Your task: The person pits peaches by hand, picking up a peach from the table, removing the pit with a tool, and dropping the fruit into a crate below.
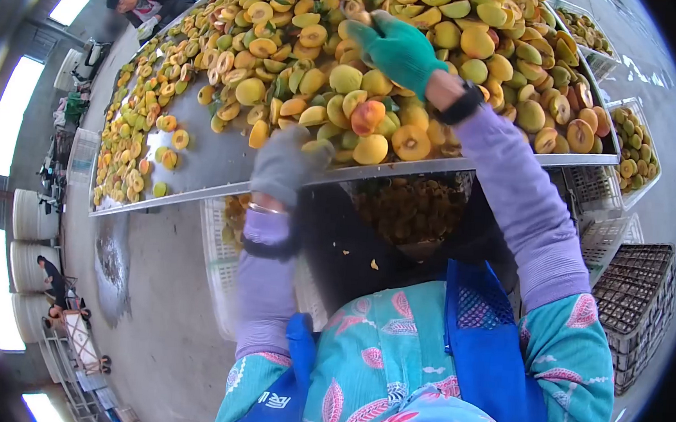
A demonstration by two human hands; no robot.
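My right hand (396, 49), in a green glove, reaches over the heap of halved yellow-orange fruit (308, 79) on the metal table (217, 151). Its thumb and fingertips close on a cut fruit half (356, 12) near the top of the view. My left hand (288, 164), in a grey glove, is at the table's front edge beside the fruit, smeared by motion; its fingers and anything in them cannot be made out. A red-tinged fruit (368, 117) lies in the heap between my hands.
Below the table edge, a container of fruit (412, 212) stands between my legs, with a white crate (220, 269) to its left. More fruit crates (632, 153) and a dark crate (633, 302) stand at the right. A co-worker (150, 2) bends at the table's far left.
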